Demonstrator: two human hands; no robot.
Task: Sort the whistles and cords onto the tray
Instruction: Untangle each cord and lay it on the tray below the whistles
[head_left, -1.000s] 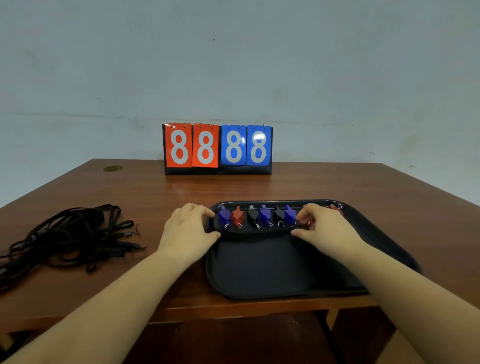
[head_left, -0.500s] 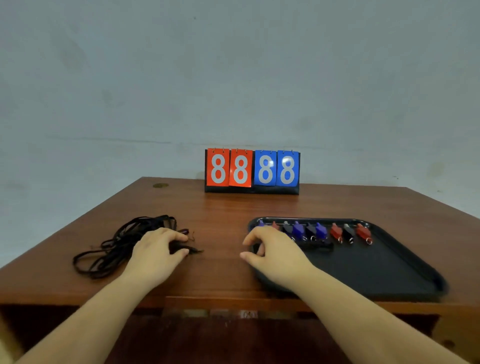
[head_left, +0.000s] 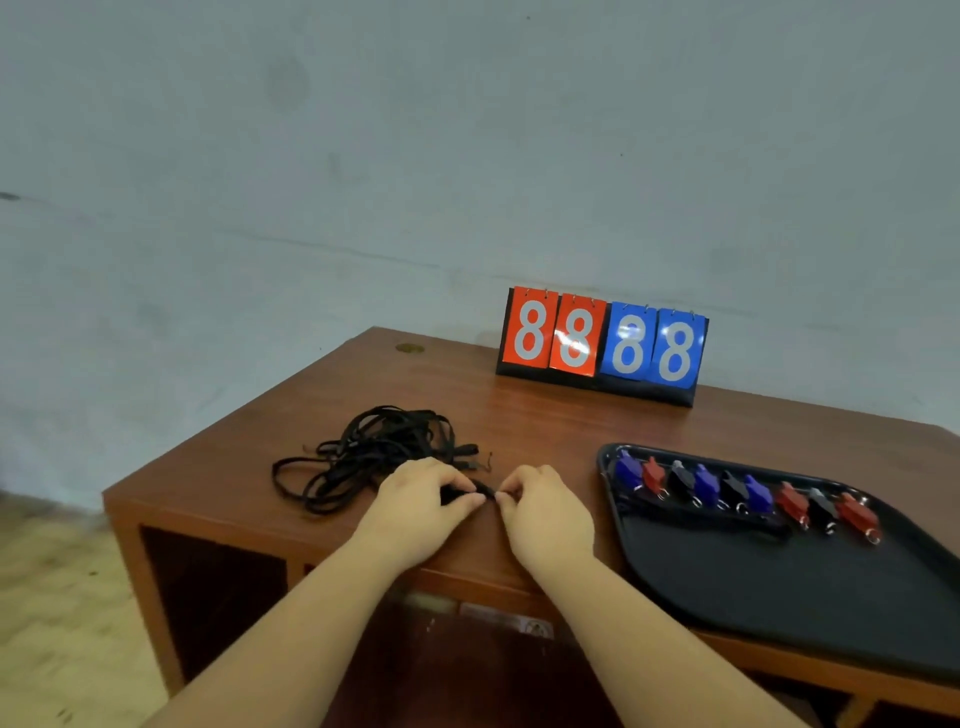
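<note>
Pinching one black cord end (head_left: 480, 488) between them, the left hand (head_left: 421, 501) and right hand (head_left: 545, 506) meet fingertip to fingertip near the table's (head_left: 545, 421) near edge. The cords (head_left: 369, 454) lie in a tangled heap just left of and behind the hands. Right of the hands sits the tray (head_left: 810, 587), with the whistles (head_left: 743, 491) (blue, red and black) in a row along its far side. A scoreboard (head_left: 602, 343) reading 8888 stands at the far edge.
</note>
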